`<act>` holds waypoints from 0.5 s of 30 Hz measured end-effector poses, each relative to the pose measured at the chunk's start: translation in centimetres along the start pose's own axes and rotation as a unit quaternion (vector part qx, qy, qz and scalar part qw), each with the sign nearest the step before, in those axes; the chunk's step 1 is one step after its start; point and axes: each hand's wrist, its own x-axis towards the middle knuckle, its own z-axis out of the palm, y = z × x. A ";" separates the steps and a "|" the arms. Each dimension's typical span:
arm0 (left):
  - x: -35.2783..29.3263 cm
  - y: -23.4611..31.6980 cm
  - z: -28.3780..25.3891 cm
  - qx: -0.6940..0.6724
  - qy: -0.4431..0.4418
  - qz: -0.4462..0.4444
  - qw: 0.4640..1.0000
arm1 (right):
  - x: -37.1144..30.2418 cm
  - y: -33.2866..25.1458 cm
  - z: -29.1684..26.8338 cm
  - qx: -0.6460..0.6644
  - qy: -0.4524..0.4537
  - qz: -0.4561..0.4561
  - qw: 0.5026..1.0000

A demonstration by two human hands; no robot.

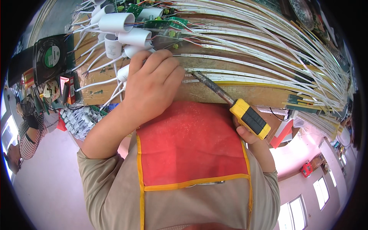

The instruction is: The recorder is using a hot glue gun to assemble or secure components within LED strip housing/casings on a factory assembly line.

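Observation:
My left hand (156, 78) is closed at the near edge of the bench, beside a row of white plastic cup-shaped housings (117, 22) with white cables. Whatever its fingertips pinch is hidden under them. In my right hand (248, 134) is a soldering iron (249, 118) with a yellow and black handle, which covers most of that hand. Its dark shaft points up and left, with the tip near the ends of the white LED strips (237, 73), just right of my left fingers. Green circuit boards (178, 23) with thin red and white wires lie beyond.
A wooden board (264, 94) carries the strips, which fan out rightward. At left stand a black fan (49, 57) and a red box (68, 89). A heap of white cables (79, 122) lies below the board's left end. Another person in striped clothing (30, 140) is farther left.

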 end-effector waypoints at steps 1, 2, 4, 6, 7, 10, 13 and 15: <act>0.1 0.0 -0.1 -0.003 -0.006 0.000 1.000 | 0.0 -0.2 0.0 0.000 0.001 0.005 1.000; 0.2 -0.1 -0.2 -0.005 -0.012 0.000 1.000 | 0.1 -0.2 -0.1 -0.002 -0.005 0.011 1.000; 0.2 -0.1 -0.2 -0.007 -0.012 0.000 1.000 | 0.1 -0.2 -0.2 -0.002 -0.011 0.017 1.000; 0.3 0.0 -0.3 -0.010 -0.015 -0.002 1.000 | 0.0 -0.2 -0.1 0.007 -0.010 0.018 1.000; 0.3 -0.1 -0.4 -0.012 -0.018 -0.003 1.000 | 0.1 -0.2 -0.1 0.012 -0.009 0.018 1.000; 0.2 -0.2 -0.3 -0.014 -0.021 -0.004 1.000 | 0.1 -0.2 0.0 0.023 -0.007 0.016 1.000; 0.1 -0.2 -0.3 -0.012 -0.021 -0.003 1.000 | 0.2 0.1 0.0 0.018 -0.009 0.008 1.000; 0.1 -0.2 -0.3 -0.013 -0.025 -0.005 1.000 | 0.2 0.2 0.0 0.019 -0.012 0.006 1.000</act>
